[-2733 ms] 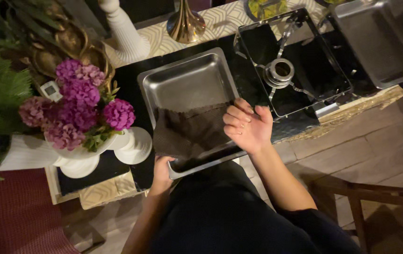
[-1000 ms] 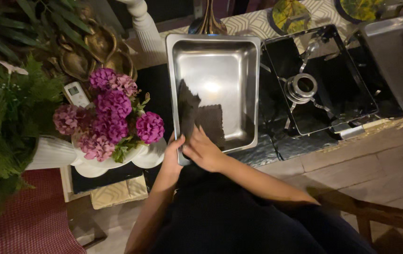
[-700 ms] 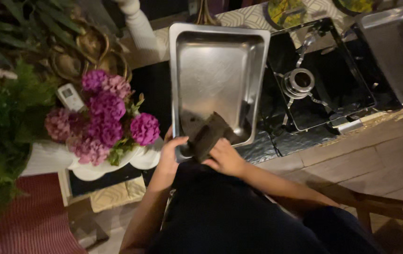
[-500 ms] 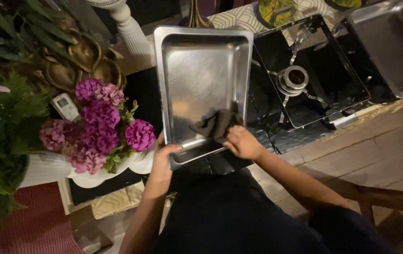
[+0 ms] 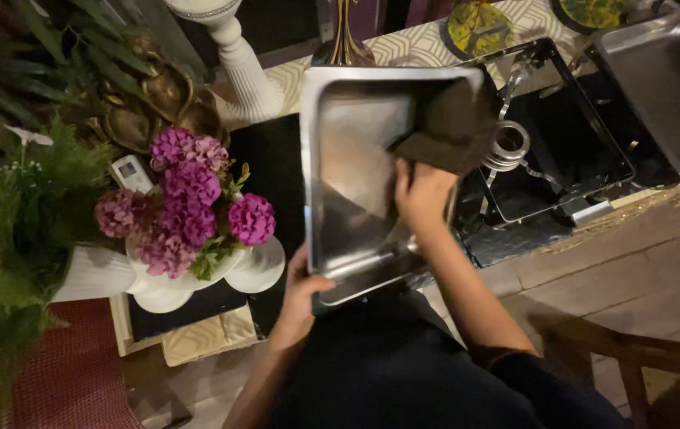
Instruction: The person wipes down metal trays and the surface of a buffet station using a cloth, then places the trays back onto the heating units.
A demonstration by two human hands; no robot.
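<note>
Dim, warm light falls over a dark counter point(image 5: 272, 171) crowded with serving gear, wooden floorboards point(image 5: 634, 254) running along its right-hand side. Front and centre sits the steel pan point(image 5: 356, 171), a deep rectangular tray, its near edge hanging past the counter toward the person. Left hand point(image 5: 302, 290) is down at that near corner, fingers curled over the rim, thumb on top, gripping it firmly. Right hand point(image 5: 422, 195) is inside the pan on its right side, fingers together and pressed flat on a dark cloth point(image 5: 451, 127). That cloth is bunched and draped up over the pan's right wall, one fold reaching toward the far corner. Shiny bare metal shows across the left half of the pan floor.

Just right of the pan there's a black wire frame stand point(image 5: 562, 135) with a round burner ring point(image 5: 508, 147) at its near-left corner, touching close to the cloth. Further right, a second steel pan point(image 5: 666, 87) rests at the frame's edge. Over on the left, purple hydrangea blooms point(image 5: 189, 202) stand in a white vase point(image 5: 197, 274), ferns point(image 5: 14, 238) spilling beside them. A white candlestick point(image 5: 241, 63) and a brass stem point(image 5: 344, 40) rise behind the pan, two green-patterned plates point(image 5: 479, 24) at the far back.
</note>
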